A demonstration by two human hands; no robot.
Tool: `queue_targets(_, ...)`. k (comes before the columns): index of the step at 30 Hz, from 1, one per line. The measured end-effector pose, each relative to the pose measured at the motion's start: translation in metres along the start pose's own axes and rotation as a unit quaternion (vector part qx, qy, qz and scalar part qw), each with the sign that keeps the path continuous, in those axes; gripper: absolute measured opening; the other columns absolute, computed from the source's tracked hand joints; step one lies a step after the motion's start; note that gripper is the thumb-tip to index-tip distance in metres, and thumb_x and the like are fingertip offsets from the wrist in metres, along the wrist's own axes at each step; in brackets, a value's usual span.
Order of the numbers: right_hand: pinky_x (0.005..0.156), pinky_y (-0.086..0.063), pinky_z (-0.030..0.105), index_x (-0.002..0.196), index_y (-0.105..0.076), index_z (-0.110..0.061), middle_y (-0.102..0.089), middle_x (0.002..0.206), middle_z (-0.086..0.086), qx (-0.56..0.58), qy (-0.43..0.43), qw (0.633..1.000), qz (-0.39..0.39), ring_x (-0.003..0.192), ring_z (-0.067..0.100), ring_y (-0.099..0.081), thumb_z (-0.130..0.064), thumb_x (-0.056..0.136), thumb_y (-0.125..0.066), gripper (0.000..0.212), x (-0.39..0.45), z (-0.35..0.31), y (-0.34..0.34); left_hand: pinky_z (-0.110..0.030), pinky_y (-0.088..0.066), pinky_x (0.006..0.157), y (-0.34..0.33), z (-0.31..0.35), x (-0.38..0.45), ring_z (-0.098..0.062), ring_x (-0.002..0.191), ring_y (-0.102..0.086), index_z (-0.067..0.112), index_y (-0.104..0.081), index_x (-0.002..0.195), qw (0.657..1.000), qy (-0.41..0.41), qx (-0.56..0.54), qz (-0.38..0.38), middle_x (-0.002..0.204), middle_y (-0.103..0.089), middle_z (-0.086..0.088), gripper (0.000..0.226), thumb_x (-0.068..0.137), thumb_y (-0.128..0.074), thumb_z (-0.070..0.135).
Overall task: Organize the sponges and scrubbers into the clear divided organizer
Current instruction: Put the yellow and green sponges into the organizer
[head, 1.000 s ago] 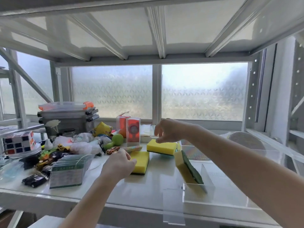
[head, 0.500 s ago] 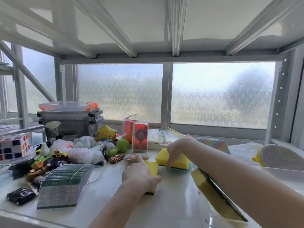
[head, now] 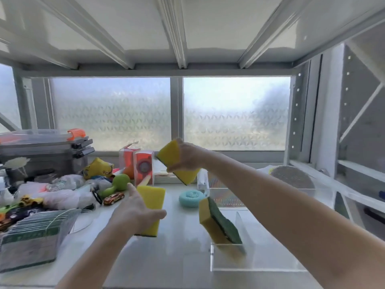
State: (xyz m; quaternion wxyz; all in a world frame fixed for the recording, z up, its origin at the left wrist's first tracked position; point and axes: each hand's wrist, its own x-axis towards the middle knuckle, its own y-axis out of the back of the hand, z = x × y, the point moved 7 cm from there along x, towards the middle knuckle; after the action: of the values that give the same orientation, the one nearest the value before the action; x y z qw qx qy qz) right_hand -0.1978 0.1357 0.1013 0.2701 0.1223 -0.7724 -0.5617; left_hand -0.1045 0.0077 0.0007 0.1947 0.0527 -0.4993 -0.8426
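- Closest to us is the clear organizer [head: 256, 265]. One yellow sponge with a green side [head: 219, 224] leans tilted in its front part, against a clear divider.
- Left of the organizer, our left hand [head: 135, 213] is closed around a second yellow sponge [head: 151, 207] and holds it up above the shelf.
- Further left of the organizer is a clear box of flat green packs [head: 31, 240].
- Behind the organizer, a round blue scrubber [head: 190, 198] lies on the shelf.
- Above that scrubber, our right hand [head: 187, 159] grips a third yellow sponge [head: 177, 163] in the air, fingers wrapped tight.
- Far right of the organizer, a grey round scrubber [head: 291, 179] sits in another clear bin.
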Motion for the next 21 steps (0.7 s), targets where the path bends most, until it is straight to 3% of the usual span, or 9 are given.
queue_targets(5,0.085,-0.050,0.040,0.148,-0.010,-0.014,-0.049,0.132,0.015,0.071,0.005,0.995,0.072,0.115,0.033,-0.052,-0.040,0.077,-0.074,0.099,-0.034,0.008,0.055,-0.036,-0.041,0.096,0.037,0.020,-0.020,-0.034,0.130,-0.044,0.012,0.015,0.151,0.996,-0.037,-0.039,0.069,0.148,-0.040,-0.017,0.119,0.076,-0.068,0.051)
queue_targets(11,0.088,-0.045,0.037,0.148,-0.016,-0.018,-0.043,0.139,0.012,0.140,0.000,0.981,0.136,0.123,0.031,-0.047,-0.040,0.077,-0.073,0.094,-0.085,0.026,0.113,-0.043,-0.040,0.099,0.078,0.064,-0.051,-0.038,0.127,-0.044,0.010,0.005,0.151,0.980,-0.096,-0.110,0.138,0.145,-0.039,-0.020,0.115,0.074,-0.072,0.048)
queue_targets(13,0.085,-0.041,0.033,0.148,-0.018,-0.017,-0.042,0.140,0.011,0.160,-0.001,0.976,0.147,0.122,0.027,-0.045,-0.039,0.077,-0.073,0.092,-0.104,0.034,0.127,-0.042,-0.040,0.099,0.084,0.085,-0.065,-0.038,0.125,-0.046,0.009,0.002,0.151,0.972,-0.124,-0.135,0.146,0.138,-0.046,-0.021,0.111,0.076,-0.071,0.045)
queue_targets(17,0.086,-0.043,0.032,0.148,-0.022,-0.019,-0.047,0.131,0.005,0.186,-0.023,0.968,0.167,0.115,0.022,-0.048,-0.042,0.076,-0.074,0.091,-0.145,0.059,0.148,-0.038,-0.041,0.080,0.081,0.131,-0.092,-0.033,0.108,-0.052,0.009,-0.020,0.143,0.949,-0.177,-0.208,0.157,0.125,-0.052,-0.017,0.090,0.077,-0.071,0.043)
queue_targets(21,0.083,-0.045,0.028,0.146,-0.027,-0.021,-0.050,0.124,0.001,0.212,-0.062,0.958,0.185,0.108,0.017,-0.051,-0.043,0.075,-0.074,0.088,-0.190,0.099,0.161,-0.040,-0.050,0.080,0.050,0.178,-0.112,-0.028,0.098,-0.053,0.011,-0.033,0.131,0.932,-0.216,-0.265,0.118,0.111,-0.052,-0.009,0.078,0.075,-0.068,0.051)
